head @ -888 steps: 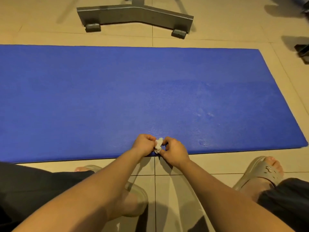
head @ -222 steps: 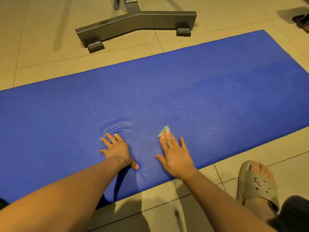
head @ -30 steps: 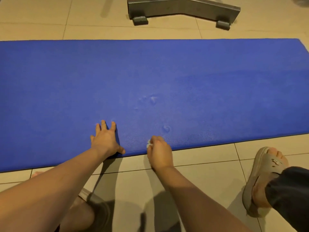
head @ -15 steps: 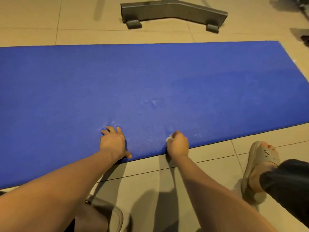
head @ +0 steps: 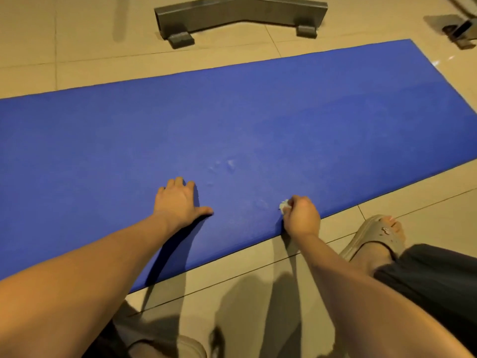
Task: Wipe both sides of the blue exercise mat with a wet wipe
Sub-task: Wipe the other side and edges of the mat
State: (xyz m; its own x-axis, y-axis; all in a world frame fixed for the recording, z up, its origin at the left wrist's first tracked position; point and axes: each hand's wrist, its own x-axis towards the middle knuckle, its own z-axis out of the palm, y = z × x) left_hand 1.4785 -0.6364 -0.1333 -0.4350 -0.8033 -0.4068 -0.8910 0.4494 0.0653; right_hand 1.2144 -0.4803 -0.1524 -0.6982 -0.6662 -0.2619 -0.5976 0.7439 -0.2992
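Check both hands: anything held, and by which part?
Right hand grips the wadded wipe, bunched inside curled fingers, one end poking out. Left hand holds nothing; it lies flat on the mat.

The blue exercise mat is lying flat, unrolled on the floor. The crumpled white wet wipe is sitting near its near edge.

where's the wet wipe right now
In the head view the wet wipe is bunched in the right hand, on the blue mat near its front edge, right of the left hand.
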